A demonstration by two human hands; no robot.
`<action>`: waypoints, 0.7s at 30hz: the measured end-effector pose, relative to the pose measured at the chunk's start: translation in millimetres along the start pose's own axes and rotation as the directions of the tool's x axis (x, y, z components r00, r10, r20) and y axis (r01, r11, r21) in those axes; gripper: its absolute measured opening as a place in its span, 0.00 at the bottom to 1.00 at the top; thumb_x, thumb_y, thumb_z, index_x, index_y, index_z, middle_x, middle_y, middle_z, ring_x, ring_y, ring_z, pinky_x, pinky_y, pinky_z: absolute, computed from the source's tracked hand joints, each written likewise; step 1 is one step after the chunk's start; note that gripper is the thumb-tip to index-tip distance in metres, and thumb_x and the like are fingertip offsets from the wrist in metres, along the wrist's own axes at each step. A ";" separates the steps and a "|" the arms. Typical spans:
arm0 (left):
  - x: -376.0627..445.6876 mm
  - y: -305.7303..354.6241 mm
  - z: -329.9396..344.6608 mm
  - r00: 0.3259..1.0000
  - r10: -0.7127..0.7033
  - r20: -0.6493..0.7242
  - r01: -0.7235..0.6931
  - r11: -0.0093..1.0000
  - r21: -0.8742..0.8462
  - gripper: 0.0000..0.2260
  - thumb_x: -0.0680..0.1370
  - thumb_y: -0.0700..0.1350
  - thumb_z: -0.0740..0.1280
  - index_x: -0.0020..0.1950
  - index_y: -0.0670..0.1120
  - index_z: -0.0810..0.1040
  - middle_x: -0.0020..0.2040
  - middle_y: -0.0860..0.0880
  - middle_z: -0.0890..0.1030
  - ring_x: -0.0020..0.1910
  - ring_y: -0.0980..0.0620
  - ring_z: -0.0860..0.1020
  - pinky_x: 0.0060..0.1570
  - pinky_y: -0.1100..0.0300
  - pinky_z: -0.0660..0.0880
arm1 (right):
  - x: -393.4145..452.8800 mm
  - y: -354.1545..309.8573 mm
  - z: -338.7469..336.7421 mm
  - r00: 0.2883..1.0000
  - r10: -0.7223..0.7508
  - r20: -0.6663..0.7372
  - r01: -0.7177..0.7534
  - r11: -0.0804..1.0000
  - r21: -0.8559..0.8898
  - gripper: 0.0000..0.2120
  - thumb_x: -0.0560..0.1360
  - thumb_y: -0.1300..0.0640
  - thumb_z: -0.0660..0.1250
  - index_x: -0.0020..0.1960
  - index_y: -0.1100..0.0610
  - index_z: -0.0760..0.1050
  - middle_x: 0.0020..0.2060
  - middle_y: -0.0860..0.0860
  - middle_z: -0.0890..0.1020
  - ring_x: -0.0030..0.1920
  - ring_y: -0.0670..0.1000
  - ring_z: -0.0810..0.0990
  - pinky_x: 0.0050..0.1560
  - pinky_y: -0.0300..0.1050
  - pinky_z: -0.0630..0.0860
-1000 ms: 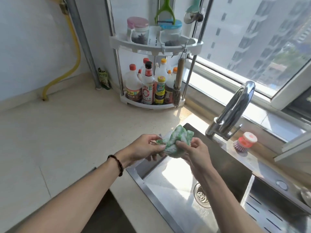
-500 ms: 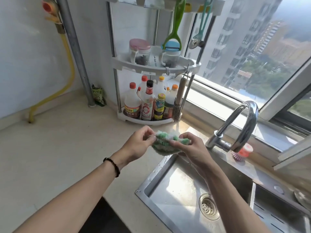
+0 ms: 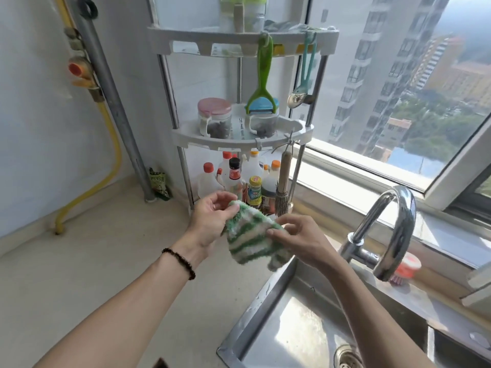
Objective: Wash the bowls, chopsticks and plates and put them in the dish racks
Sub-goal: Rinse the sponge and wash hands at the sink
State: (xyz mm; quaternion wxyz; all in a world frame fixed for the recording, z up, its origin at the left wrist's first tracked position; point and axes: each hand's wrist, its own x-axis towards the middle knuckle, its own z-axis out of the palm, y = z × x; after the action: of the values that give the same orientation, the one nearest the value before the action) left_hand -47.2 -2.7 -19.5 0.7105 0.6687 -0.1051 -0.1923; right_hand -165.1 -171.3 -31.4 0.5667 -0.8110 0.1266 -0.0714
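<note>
Cloth [image 3: 249,240] now spread wider, pinched between left hand [image 3: 210,221], right hand [image 3: 300,240] fingers

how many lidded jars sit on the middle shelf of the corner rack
2: a pink-lidded jar on the left, a blue-lidded jar on the right behind the hanging green peeler. Others may be hidden.

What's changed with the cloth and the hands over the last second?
The green-and-white cloth has been opened out from a bunched wad into a spread piece, and lifted from over the sink toward the corner rack. Both the left hand and right hand still pinch its top edge; no grip was released.
</note>
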 end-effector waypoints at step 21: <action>75.6 49.6 27.6 0.988 0.153 -0.016 -0.140 0.937 0.320 0.15 0.78 0.56 0.69 0.49 0.44 0.82 0.52 0.47 0.83 0.53 0.50 0.79 0.55 0.61 0.74 | 121.9 -54.0 -45.5 0.951 -0.200 -0.235 0.176 0.977 -0.121 0.11 0.80 0.66 0.64 0.42 0.55 0.77 0.42 0.52 0.82 0.39 0.49 0.77 0.35 0.29 0.71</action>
State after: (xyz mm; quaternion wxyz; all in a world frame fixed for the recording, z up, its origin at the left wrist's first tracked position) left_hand 16.6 -57.5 23.7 0.6079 0.7684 -0.1698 -0.1057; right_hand -53.4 -229.6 31.7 0.4967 -0.8312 0.1211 -0.2185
